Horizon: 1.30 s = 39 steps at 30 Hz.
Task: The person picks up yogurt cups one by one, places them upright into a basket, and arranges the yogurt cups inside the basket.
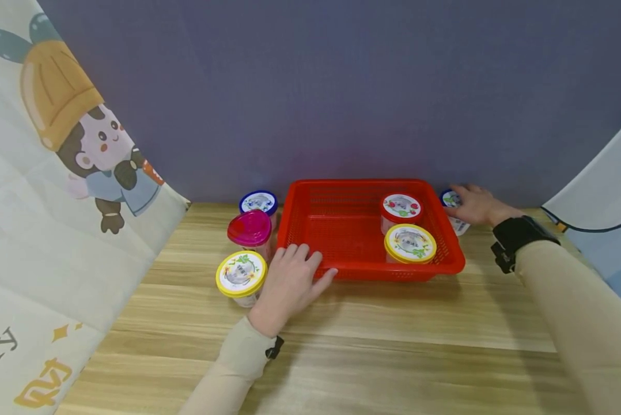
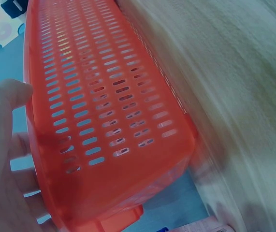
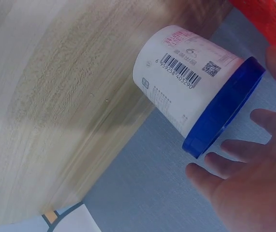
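My right hand [image 1: 475,204] is at a white tub with a blue lid [image 3: 188,79], right of the red basket [image 1: 373,274]. In the right wrist view its fingers spread loosely beside the lid, with a gap showing between fingertips and lid. A barcode shows on that tub's side. My left hand [image 1: 291,282] rests over the basket's front left corner, fingers reaching past the rim and thumb near the front edge. Inside the basket's right side stand a red-lidded tub [image 1: 401,208] and a yellow-lidded tub [image 1: 410,244].
Left of the basket stand a blue-lidded tub [image 1: 258,203], a tub with a pink lid [image 1: 250,229] and a yellow-lidded tub [image 1: 241,274] beside my left hand. A grey-blue panel [image 1: 310,92] rises behind the wooden table [image 1: 393,346]. Printed cloth [image 1: 30,230] hangs at the left.
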Tool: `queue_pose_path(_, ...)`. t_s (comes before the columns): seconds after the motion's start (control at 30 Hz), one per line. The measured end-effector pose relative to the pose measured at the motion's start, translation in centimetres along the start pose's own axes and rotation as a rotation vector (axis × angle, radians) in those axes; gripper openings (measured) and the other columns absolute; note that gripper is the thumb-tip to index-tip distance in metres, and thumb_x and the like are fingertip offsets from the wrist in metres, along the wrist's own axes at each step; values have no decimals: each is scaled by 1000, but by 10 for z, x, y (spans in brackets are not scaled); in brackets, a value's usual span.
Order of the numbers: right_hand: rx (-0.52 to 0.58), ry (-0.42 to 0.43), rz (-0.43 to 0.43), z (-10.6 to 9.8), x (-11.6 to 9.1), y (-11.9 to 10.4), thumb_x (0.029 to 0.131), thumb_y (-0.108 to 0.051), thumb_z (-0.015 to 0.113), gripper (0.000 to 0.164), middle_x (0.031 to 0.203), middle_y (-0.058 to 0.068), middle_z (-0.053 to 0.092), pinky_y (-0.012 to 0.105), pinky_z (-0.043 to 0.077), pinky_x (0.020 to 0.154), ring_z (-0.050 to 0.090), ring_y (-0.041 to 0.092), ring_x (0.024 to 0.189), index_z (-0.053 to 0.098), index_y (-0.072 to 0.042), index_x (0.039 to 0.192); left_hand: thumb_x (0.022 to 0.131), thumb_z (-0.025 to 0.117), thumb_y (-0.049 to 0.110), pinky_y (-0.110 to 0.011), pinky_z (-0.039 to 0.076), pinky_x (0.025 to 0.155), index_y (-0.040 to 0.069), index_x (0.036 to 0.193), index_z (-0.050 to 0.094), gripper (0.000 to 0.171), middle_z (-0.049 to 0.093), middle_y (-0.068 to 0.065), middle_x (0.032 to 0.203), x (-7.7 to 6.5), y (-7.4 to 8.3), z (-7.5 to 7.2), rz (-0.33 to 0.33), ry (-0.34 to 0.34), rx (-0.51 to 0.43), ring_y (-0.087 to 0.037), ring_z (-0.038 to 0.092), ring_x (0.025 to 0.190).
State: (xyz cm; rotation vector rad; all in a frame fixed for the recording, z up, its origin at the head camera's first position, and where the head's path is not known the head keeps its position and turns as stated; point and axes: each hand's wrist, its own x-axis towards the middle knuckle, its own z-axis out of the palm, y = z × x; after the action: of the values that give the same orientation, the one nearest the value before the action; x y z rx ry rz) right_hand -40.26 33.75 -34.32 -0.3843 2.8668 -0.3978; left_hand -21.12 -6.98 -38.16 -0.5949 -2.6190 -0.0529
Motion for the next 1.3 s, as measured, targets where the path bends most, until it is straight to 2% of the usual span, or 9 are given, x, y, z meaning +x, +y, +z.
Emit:
queue_pose_path(0.17,-12,1,-4,-1,1,-1,101,-36,52,78,150,46,12,79,18,106,13,68,135,19,13,152,100,54,54,-38,44,75,14,97,70,43,61,-5,89,0,0,0,-2,1,2,-23,53,81)
queue_pose_path(0.4,-28,-32,17,-1,3,-1,99,-38,50,75,150,47,13,80,14,106,10,69,135,25,8,153,100,53,54,-38,44,75,15,98,70,43,62,-5,89,0,1,0,-2,-7,-2,-23,53,82)
queue_pose_path(0.63,-83,-45,-13,-1,5,0,98,-38,53,76,147,47,27,73,11,109,15,62,138,29,10,152,100,53,54,-38,44,76,15,98,70,43,62,-5,90,1,1,1,-4,-8,-1,-23,53,82)
queue_pose_path(0.9,-72,-30,21,-2,3,-3,94,-45,59,73,141,46,28,78,23,102,22,65,125,38,3,145,100,52,55,-38,44,76,15,99,70,43,62,-5,90,2,0,1,-5,-9,11,-23,53,82)
queue_pose_path(1.13,-78,-44,47,-6,-3,-7,93,-47,60,72,139,45,27,80,27,98,24,66,122,39,0,143,100,53,54,-38,44,75,14,97,70,43,61,-5,89,1,0,1,-1,3,7,-23,53,82)
queue_pose_path(1.3,-87,-43,35,-6,-5,-3,92,-52,62,74,137,44,29,80,29,95,26,65,120,41,-2,142,100,53,54,-38,44,75,14,97,70,43,62,-6,89,1,0,1,2,5,4,-23,53,81)
